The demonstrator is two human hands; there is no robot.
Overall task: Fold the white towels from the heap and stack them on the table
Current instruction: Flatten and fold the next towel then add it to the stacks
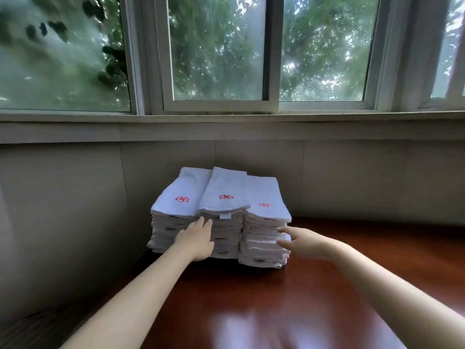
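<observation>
Towels (221, 217), white, folded: three stacks side by side on table (327, 285) below window (216, 54). Left hand (197, 241) flat against middle stack; right hand (303, 241) open at right stack, holding nothing.

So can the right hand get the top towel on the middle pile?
Probably yes. The right hand is open by the right pile, and nothing covers the middle towel. It would only need to lift over the right pile's top; the left hand sits nearer, though.
</observation>
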